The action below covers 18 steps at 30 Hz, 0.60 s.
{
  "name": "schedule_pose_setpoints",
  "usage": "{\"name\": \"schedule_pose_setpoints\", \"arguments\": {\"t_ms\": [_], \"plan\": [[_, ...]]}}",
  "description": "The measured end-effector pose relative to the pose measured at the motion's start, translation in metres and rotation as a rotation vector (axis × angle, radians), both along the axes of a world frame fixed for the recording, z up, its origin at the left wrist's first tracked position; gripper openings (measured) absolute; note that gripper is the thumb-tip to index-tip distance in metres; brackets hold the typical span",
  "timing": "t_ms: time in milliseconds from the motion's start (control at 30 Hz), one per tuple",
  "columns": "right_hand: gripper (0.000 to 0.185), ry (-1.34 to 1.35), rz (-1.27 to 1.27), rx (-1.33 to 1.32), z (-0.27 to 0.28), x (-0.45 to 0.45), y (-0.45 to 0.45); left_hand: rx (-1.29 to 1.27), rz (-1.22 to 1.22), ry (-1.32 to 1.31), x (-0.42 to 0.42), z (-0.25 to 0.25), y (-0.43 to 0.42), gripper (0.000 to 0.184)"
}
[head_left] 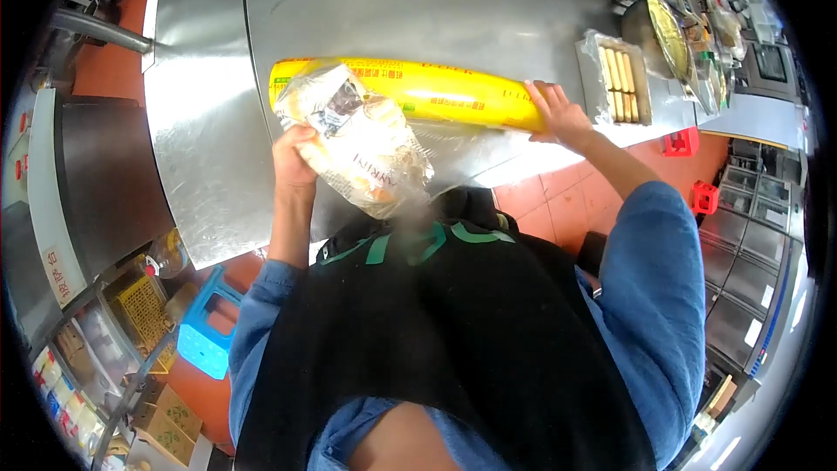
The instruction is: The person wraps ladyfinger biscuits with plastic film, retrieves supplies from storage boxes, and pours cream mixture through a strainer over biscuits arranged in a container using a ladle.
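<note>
A long yellow box (pixel 453 94) with printed lettering lies across the steel table near its front edge. My left hand (pixel 295 157) grips a clear plastic bag (pixel 362 148) with pale contents and dark print, which covers part of the box's left end. My right hand (pixel 558 113) rests on the right end of the yellow box, its fingers over the top edge and slightly apart. A sheet of clear film shows below the box, between it and my body.
On the steel table (pixel 418 0), a tray (pixel 641 92) of pale sticks stands at the right, beside a pan (pixel 649 35) with a yellow rim. A blue stool (pixel 205 340) is on the floor at lower left. Red stools stand at the right.
</note>
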State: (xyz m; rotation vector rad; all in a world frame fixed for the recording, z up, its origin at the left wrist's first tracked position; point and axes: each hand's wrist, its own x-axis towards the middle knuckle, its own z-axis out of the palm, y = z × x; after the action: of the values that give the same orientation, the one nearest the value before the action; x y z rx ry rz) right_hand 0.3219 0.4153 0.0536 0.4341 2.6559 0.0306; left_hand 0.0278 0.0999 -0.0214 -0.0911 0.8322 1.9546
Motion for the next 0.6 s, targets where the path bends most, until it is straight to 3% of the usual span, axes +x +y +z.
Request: {"name": "schedule_pose_setpoints", "arguments": {"t_ms": [133, 267, 333, 433, 467, 500, 567, 600], "plan": [[0.103, -0.082, 0.235, -0.049, 0.002, 0.020, 0.037, 0.130, -0.080, -0.048, -0.016, -0.006, -0.002, 0.068], [0.096, -0.284, 0.374, 0.024, 0.010, 0.056, 0.042, 0.081, -0.008, -0.039, -0.032, 0.004, -0.019, 0.064], [0.055, -0.004, 0.222, 0.147, -0.005, 0.044, 0.020, -0.059, 0.013, 0.006, -0.036, 0.018, -0.025, 0.062], [0.031, 0.527, 0.061, 0.002, 0.032, -0.024, -0.045, -0.139, -0.028, 0.081, -0.041, 0.020, -0.040, 0.061], [0.035, 0.638, 0.034, -0.106, 0.031, -0.040, -0.063, -0.144, -0.016, 0.067, -0.037, 0.020, -0.040, 0.059], [0.062, 0.648, 0.056, -0.252, 0.028, -0.051, -0.085, -0.142, -0.002, 0.057, -0.032, 0.020, -0.042, 0.057], [0.092, 0.396, 0.086, -0.274, 0.017, -0.064, -0.129, -0.173, 0.038, 0.002, -0.022, 0.023, -0.043, 0.056], [0.097, 0.355, 0.038, -0.265, 0.005, -0.069, -0.134, -0.210, 0.065, -0.047, -0.012, 0.025, -0.044, 0.056]]}}
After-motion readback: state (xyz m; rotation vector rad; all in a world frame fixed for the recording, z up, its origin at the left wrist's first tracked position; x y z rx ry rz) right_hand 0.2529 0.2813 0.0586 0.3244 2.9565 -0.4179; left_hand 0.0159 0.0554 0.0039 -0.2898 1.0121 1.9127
